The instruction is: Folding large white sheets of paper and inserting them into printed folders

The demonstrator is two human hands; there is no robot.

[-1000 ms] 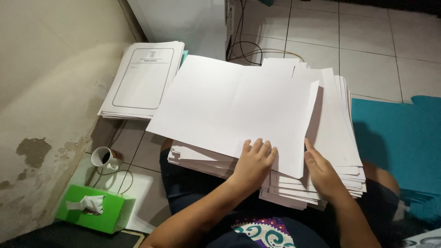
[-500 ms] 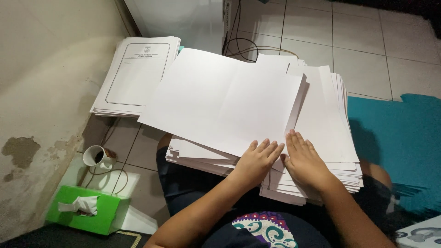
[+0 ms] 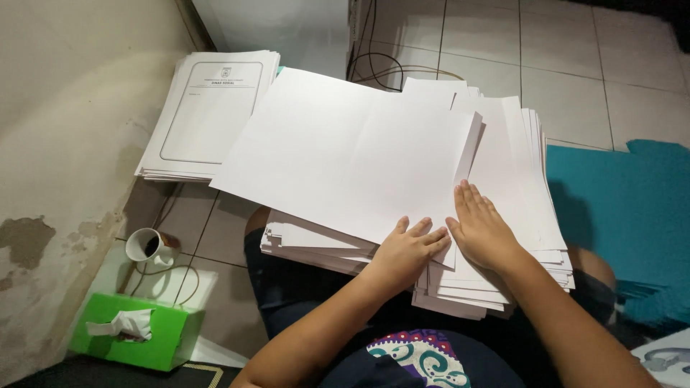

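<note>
On my lap, the large white sheet (image 3: pixel 345 154) lies atop the paper stack (image 3: pixel 503 215), its long axis running left to right ahead of both hands. My left hand (image 3: pixel 406 248) presses flat, fingers spread, on its near edge; my right hand (image 3: pixel 483 226), fingers together, flattens its right edge.

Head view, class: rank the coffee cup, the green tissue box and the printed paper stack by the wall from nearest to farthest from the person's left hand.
1. Coffee cup: on the floor, left of the left hand.
2. Green tissue box: lower left, by the wall, a little farther than the cup.
3. Printed paper stack: upper left, against the wall; near the box's range, likely farthest.
</note>
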